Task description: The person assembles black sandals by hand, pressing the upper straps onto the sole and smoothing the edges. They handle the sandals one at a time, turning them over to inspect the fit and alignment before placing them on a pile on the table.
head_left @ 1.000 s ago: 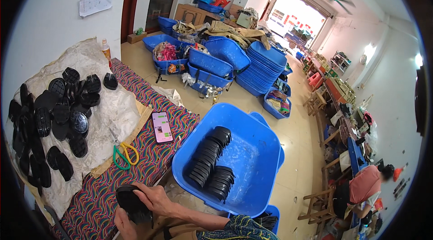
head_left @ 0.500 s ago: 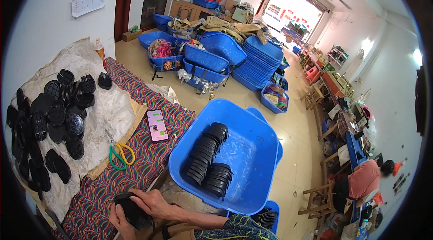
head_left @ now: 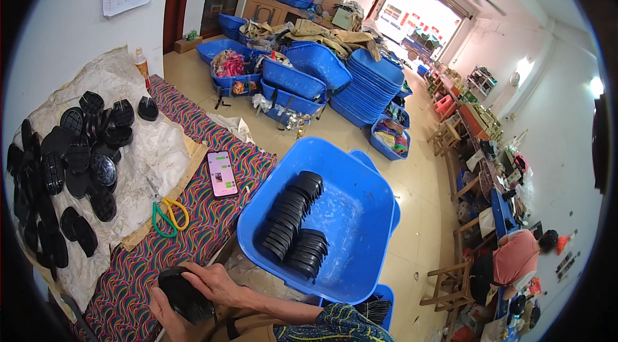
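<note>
A dark, rounded black shoe sole (head_left: 182, 294) is held over the near edge of the patterned cloth. My left hand (head_left: 167, 316) grips its left, near side, partly cut off by the picture's lower edge. From the right, my right hand (head_left: 215, 283) reaches over the sole, fingers closed on its upper edge. To the left, many loose black soles (head_left: 78, 154), some with treads showing, lie heaped on a crumpled whitish sheet (head_left: 151, 149). Right of my hands, a blue plastic tub (head_left: 347, 213) holds black soles (head_left: 287, 220) stacked on edge in rows.
Scissors (head_left: 172, 216) with green and yellow handles and a lit phone (head_left: 222, 175) lie on the colourful cloth (head_left: 187, 117). A bottle (head_left: 141, 66) stands by the wall. Stacked blue tubs (head_left: 367, 88) fill the floor beyond. At right, a person (head_left: 515, 257) sits at a long bench.
The sole has turned a little in my hands, and my left fingers have shifted along its side. The whole view has moved slightly; the soles in the tub look unchanged.
</note>
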Demonstrator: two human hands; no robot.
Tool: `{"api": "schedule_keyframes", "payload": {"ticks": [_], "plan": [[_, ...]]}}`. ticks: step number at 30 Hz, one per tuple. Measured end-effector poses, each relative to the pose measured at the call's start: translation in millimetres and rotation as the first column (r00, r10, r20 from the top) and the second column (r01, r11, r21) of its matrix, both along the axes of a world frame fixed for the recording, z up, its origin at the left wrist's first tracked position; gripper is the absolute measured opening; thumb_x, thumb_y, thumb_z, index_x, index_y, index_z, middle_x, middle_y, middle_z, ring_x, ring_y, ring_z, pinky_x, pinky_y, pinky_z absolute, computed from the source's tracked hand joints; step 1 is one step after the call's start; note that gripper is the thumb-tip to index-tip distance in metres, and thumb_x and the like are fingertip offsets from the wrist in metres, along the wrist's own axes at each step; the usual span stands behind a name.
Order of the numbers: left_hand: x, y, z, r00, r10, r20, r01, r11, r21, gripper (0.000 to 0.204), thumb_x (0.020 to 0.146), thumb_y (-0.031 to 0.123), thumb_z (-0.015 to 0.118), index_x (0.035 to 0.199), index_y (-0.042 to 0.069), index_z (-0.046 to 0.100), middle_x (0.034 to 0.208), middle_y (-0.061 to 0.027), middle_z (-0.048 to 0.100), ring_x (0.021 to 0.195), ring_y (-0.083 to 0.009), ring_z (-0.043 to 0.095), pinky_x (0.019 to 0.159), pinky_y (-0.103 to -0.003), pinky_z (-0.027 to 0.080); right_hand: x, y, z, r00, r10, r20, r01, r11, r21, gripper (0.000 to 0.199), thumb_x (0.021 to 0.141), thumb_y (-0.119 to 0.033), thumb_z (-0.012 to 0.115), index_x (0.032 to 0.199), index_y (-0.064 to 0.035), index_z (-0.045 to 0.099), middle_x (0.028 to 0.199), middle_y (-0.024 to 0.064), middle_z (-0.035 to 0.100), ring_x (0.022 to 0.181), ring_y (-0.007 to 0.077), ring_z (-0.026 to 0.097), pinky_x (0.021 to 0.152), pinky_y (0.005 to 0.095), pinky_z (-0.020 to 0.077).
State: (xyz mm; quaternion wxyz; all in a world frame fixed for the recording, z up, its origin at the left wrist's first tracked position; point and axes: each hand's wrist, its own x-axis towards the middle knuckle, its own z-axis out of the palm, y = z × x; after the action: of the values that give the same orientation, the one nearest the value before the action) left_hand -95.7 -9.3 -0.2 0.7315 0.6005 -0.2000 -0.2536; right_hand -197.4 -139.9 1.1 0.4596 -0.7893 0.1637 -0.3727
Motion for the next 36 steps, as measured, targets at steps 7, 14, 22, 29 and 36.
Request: {"api": "schedule_keyframes", "payload": {"ticks": [7, 14, 22, 29, 36], "plan": [[14, 1, -24, 0.951, 0.032, 0.306, -0.076, 0.988, 0.131, 0.033, 0.106, 0.025, 0.043, 0.091, -0.001, 0.058, 0.077, -0.0063, 0.054, 0.069, -0.0129, 0.049, 0.061, -0.032, 0.042, 1, 4, -5, 0.999, 0.035, 0.01, -0.035, 0.999, -0.023, 0.027, 0.097, -0.014, 0.06, 0.12, 0.0008, 0.06, 0.066, 0.0223, 0.059, 0.055, 0.0358, 0.061, 0.051, 0.0393, 0.0453], [3, 2, -15, 0.885, -0.047, 0.462, -0.081, 0.964, 0.255, 0.03, 0.106, 0.021, 0.043, 0.098, -0.004, 0.058, 0.081, -0.0132, 0.057, 0.074, -0.0215, 0.053, 0.067, -0.035, 0.044, -8, 5, -3, 0.998, 0.046, -0.037, -0.046, 0.999, 0.007, 0.027, 0.098, -0.017, 0.058, 0.12, 0.0003, 0.061, 0.066, 0.0218, 0.06, 0.057, 0.036, 0.063, 0.051, 0.0405, 0.0462], [10, 20, -46, 0.905, -0.045, 0.424, -0.032, 0.985, 0.172, 0.036, 0.102, 0.018, 0.047, 0.125, -0.006, 0.057, 0.109, -0.0136, 0.066, 0.1, -0.0201, 0.059, 0.09, -0.033, 0.046, 3, -2, -7, 0.998, 0.045, -0.045, -0.049, 0.993, -0.104, 0.021, 0.096, -0.016, 0.06, 0.112, -0.0016, 0.064, 0.082, 0.0209, 0.065, 0.067, 0.0362, 0.066, 0.057, 0.0414, 0.0517], [33, 2, 45, 0.967, -0.243, 0.073, 0.234, 0.965, 0.115, 0.045, 0.089, 0.01, 0.07, 0.13, 0.0, 0.055, 0.116, -0.0092, 0.066, 0.108, -0.0156, 0.061, 0.095, -0.031, 0.048, 12, 5, 18, 0.974, 0.131, -0.187, -0.081, 0.964, 0.252, 0.033, 0.101, -0.015, 0.05, 0.131, 0.0001, 0.056, 0.111, 0.0218, 0.068, 0.1, 0.0281, 0.069, 0.087, 0.0384, 0.0523], [49, 28, 48, 0.94, -0.338, 0.038, 0.325, 0.925, 0.197, 0.048, 0.09, 0.011, 0.071, 0.132, 0.0, 0.053, 0.119, -0.0084, 0.064, 0.11, -0.0134, 0.059, 0.095, -0.03, 0.048, 18, -13, 41, 0.822, 0.517, -0.24, -0.378, 0.81, 0.449, 0.042, 0.102, -0.019, 0.052, 0.139, -0.0002, 0.05, 0.125, 0.018, 0.064, 0.116, 0.0203, 0.059, 0.098, 0.0322, 0.0447]]}}
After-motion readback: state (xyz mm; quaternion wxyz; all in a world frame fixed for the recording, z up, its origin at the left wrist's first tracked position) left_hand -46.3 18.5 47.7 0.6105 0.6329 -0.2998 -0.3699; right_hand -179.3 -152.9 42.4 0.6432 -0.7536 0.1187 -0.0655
